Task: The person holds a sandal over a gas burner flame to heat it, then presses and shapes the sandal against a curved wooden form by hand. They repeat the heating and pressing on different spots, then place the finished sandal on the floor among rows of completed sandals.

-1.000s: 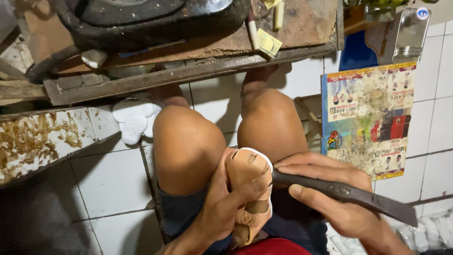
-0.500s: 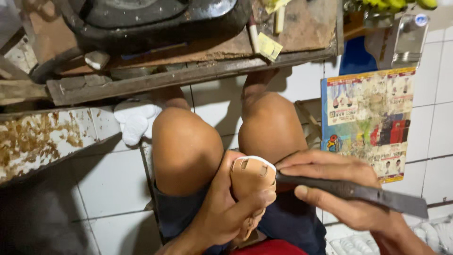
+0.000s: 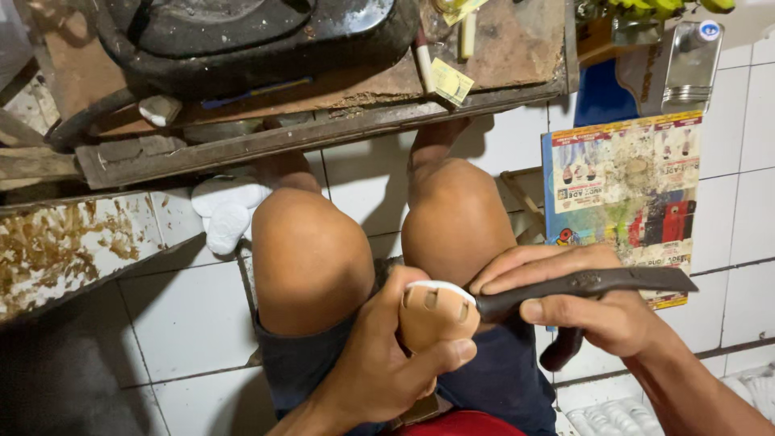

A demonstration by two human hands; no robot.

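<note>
My left hand [image 3: 386, 355] grips a tan, rounded shoe sole [image 3: 434, 316] with a white edge, held upright over my lap between my knees. My right hand [image 3: 581, 311] holds a long dark flat tool [image 3: 597, 282] by its shaft, its tip pressed against the right side of the sole. The tool's far end points right, past my hand. My fingers cover the lower part of the sole.
A low wooden bench [image 3: 323, 121] with a black tyre-like rubber piece [image 3: 242, 32] stands ahead of my knees. White soles [image 3: 226, 211] lie on the tiled floor at left. A colourful printed box [image 3: 626, 194] stands at right, a stained slab [image 3: 73, 246] at left.
My left hand has turned the sole upright and closed further round it. The tool in my right hand has swung up to lie nearly level against the sole's edge.
</note>
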